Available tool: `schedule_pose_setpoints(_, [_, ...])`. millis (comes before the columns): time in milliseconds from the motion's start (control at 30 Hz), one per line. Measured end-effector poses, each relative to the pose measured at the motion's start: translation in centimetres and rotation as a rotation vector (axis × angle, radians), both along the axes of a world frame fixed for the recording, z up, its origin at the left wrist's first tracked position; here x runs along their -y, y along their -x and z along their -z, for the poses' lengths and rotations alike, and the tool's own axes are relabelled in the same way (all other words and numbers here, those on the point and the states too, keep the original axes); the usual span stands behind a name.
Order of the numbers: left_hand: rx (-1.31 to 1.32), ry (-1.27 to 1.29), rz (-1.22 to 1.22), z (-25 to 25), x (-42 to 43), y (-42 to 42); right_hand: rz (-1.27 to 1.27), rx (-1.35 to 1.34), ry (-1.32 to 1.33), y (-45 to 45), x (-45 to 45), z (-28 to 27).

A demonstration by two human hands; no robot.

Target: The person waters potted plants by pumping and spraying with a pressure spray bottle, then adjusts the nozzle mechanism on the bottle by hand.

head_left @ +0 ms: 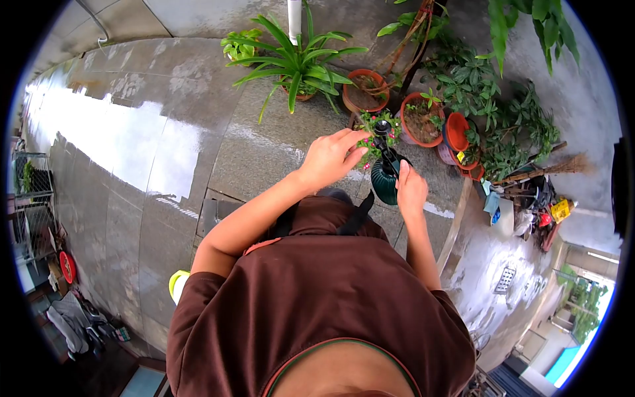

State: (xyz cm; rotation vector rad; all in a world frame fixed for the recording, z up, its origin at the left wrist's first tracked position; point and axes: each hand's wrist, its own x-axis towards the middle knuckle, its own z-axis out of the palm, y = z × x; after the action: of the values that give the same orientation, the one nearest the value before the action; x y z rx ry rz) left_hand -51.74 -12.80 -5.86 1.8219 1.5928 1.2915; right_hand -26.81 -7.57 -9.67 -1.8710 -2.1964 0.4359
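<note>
One green bottle point(383, 183) points its nozzle and long axis forward, right hand point(411, 188) clasping it; left hand point(334, 157) spreads beside pink flowers point(366, 166).

Spray bottle point(383, 182), centre right: dark green, ribbed, glossy plastic look. Shirt point(331, 284), lower centre: matt brown cloth. Paving point(119, 152), left: stone-like, with wet, glossy patches. Broom head point(574, 164), right: rough, fibrous.

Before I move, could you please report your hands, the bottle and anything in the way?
Right hand gripping green spray bottle. Left hand open at pink flowers, contact unclear. Pots close ahead.
</note>
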Motion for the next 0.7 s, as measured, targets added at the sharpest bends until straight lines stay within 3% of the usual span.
schedule_pose_setpoints(700, [-0.027, 0.015, -0.003, 0.8, 0.7, 1.4, -0.027, -0.051, 0.001, 2.5, -0.1, -0.2])
